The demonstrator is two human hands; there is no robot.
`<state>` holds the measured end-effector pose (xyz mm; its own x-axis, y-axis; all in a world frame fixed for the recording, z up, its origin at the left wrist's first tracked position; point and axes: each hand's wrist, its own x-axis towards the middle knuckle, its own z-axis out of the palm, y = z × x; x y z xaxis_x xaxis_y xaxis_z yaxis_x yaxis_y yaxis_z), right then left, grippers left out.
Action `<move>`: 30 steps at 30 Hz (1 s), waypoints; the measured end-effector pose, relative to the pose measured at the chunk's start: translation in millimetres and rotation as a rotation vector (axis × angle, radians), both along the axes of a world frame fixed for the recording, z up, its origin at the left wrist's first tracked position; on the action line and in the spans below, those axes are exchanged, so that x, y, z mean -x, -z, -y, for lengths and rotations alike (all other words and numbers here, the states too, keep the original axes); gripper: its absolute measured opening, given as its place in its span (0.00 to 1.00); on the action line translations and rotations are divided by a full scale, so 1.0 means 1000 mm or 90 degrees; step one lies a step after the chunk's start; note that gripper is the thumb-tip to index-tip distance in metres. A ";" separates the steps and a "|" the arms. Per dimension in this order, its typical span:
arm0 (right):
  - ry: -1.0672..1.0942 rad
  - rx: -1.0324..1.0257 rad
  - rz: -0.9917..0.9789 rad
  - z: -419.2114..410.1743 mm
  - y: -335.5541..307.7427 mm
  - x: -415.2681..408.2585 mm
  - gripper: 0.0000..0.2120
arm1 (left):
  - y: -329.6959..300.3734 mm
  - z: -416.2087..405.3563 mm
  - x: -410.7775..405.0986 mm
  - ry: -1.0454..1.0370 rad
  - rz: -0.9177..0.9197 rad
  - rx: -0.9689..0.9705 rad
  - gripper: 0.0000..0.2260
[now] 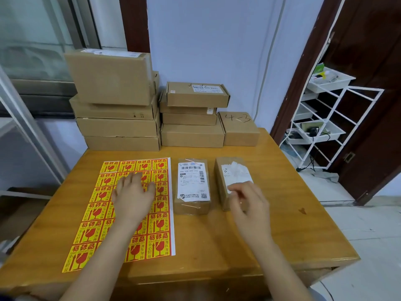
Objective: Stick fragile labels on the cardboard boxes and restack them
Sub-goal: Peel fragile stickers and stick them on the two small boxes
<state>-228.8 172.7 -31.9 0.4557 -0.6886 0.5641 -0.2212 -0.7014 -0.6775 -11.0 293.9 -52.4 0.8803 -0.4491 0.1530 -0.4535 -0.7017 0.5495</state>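
While my left hand (133, 195) is lying flat with straight, spread fingers on the sheet of fragile labels (121, 210), I am judging that peeling one sticker comes next. My right hand (247, 199) is hovering at the near end of the small box (233, 181), fingers loosely curled; whether they are touching it I cannot tell. I am planning to keep the sheet pinned, lift a corner with a fingernail, and peel slowly. A second small box (192, 185) is lying just beside the sheet, stacked boxes (117, 109) at the table's (282, 224) far edge.
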 end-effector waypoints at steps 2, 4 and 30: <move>-0.081 0.001 -0.029 -0.013 0.004 -0.009 0.12 | 0.006 -0.005 -0.005 0.025 -0.031 -0.107 0.31; -0.143 0.026 -0.062 -0.027 0.009 -0.018 0.11 | 0.012 -0.009 -0.005 0.064 -0.053 -0.181 0.37; -0.214 -0.109 -0.386 -0.091 0.029 -0.095 0.24 | 0.008 -0.045 0.009 0.045 0.075 -0.199 0.34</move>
<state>-133.8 263.6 -61.1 0.8577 -0.5125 0.0404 -0.3850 -0.6925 -0.6101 -19.9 338.7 -60.6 0.8295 -0.5501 0.0969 -0.5550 -0.7922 0.2537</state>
